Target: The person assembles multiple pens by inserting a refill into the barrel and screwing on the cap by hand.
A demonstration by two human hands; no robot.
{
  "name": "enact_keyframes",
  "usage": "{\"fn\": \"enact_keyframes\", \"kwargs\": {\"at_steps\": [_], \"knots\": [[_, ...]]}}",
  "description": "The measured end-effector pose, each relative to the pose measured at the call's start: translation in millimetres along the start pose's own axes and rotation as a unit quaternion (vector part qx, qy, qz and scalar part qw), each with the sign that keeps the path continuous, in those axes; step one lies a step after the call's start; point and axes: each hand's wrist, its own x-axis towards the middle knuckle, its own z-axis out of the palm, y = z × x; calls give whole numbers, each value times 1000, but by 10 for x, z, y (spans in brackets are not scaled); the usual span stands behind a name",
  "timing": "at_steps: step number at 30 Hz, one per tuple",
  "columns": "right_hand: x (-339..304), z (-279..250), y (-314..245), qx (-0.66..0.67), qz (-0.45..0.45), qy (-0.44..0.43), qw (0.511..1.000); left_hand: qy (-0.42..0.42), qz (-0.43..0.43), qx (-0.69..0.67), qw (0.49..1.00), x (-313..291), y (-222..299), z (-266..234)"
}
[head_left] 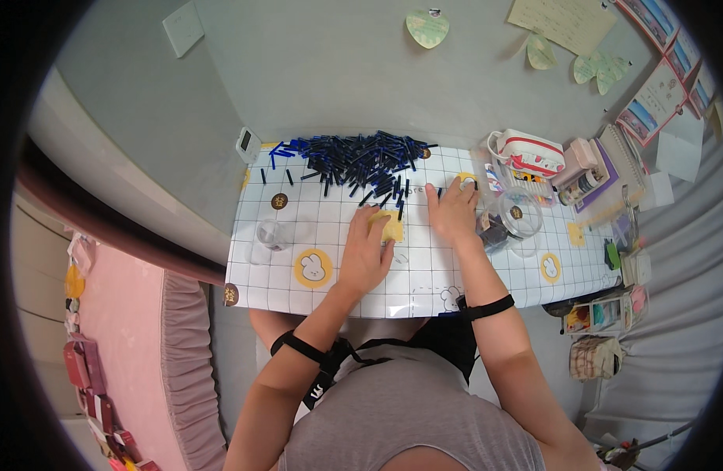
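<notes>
A heap of short dark-blue sticks (361,161), which look like ink cartridges, lies along the back of the table. My left hand (365,253) rests on the tabletop in front of the heap, fingers apart, over a yellow printed patch (393,228). A few loose cartridges lie just beyond its fingertips. To the right, my right hand (454,210) lies palm down with its fingers spread. One cartridge (440,191) is by its thumb, and another dark piece shows at its fingertips. Beside my right wrist is a clear plastic container (521,213) with dark contents.
A small clear cup (272,234) stands on the left of the white gridded table (440,271). At the back left is a small white digital display (247,145). A white-and-red pouch (530,154), a pink box (579,160) and notebooks (612,173) line the right side.
</notes>
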Motion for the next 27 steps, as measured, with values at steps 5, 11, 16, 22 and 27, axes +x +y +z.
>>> {"fn": "enact_keyframes", "kwargs": {"at_steps": [5,11,16,22,27], "knots": [[144,9,3,-46,37,24,998,-7,-3,-8,1000,26,-1,-4],[62,-63,-218,-31,-18,11,999,-10,-8,-15,1000,12,-42,-34],[191,128,-77,-65,-39,50,996,-9,0,-14,1000,37,-24,-18],[196,302,-30,-58,-77,-21,995,-5,0,-13,1000,48,-9,-20],[-256,95,-168,95,-254,-130,954,-8,8,-2,1000,14,-47,-6]]}}
